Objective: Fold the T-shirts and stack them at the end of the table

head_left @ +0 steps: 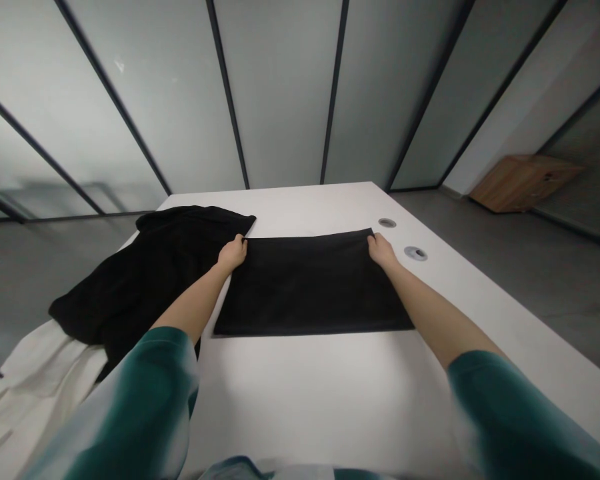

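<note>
left hand [233, 253] and right hand [381, 251] are both at the far edge of the flat black cloth panel [310, 287], one at each far corner. they look closed on the hem, fingers curled over it, but your knuckles hide the actual pinch, so you can't be sure how tight it is.

panel lies flat on the white table [305, 393]. there's plenty of open table between its near edge and you, and a narrower strip past its far edge. more room on the right, up to the table's right edge. two round metal grommets [415, 253] sit just beyond your right hand; can't make out what's inside them.

left side is tight: a bunched black cloth heap [145, 273] sits right beside the panel and spills over the table's left edge. can't tell if it's the same piece as the panel, and your left forearm hides part of it. a crumpled white cloth [35, 380] lies under its near end, cut off by the frame.

your teal-and-white sleeves [510, 413] block the near corners of the view. a low wooden cabinet [525, 181] stands far right on the floor, contents not visible.
</note>
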### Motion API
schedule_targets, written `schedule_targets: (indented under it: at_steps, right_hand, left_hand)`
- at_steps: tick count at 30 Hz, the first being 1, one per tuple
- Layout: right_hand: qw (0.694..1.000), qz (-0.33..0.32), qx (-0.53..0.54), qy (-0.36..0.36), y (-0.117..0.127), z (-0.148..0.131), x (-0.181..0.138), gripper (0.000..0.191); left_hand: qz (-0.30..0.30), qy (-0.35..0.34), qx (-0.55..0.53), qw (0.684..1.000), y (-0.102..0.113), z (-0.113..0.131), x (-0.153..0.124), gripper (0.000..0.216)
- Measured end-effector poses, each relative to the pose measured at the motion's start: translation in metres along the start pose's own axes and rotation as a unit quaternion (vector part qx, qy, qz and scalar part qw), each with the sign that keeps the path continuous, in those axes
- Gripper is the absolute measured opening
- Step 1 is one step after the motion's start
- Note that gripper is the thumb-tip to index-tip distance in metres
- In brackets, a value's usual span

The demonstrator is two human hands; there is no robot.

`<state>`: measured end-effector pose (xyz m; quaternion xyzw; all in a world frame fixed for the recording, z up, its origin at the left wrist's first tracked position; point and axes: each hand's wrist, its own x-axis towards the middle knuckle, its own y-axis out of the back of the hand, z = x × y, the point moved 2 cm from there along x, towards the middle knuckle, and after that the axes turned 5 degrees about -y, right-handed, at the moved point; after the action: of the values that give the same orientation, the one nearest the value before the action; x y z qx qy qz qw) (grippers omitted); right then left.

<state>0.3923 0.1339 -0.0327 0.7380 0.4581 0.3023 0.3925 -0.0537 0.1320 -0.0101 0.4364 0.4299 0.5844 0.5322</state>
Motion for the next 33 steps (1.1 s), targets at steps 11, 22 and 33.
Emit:
schedule_targets:
  at_steps: [11, 22, 33]
  right_hand:
    - [0.999, 0.003, -0.015, -0.040, -0.005, -0.005, -0.003, 0.038]
    - [0.917, -0.033, -0.102, 0.385, 0.007, -0.060, -0.118, 0.035]
    - [0.943, -0.023, -0.051, 0.329, -0.004, -0.053, -0.146, 0.036]
  left_hand:
    - [0.036, 0.079, -0.019, 0.996, -0.011, 0.018, 0.004, 0.042]
    - [-0.017, -0.378, 0.047, 0.924, -0.035, 0.079, -0.024, 0.051]
    - [-0.040, -0.079, 0.039, 0.995, -0.040, 0.097, -0.020, 0.064]
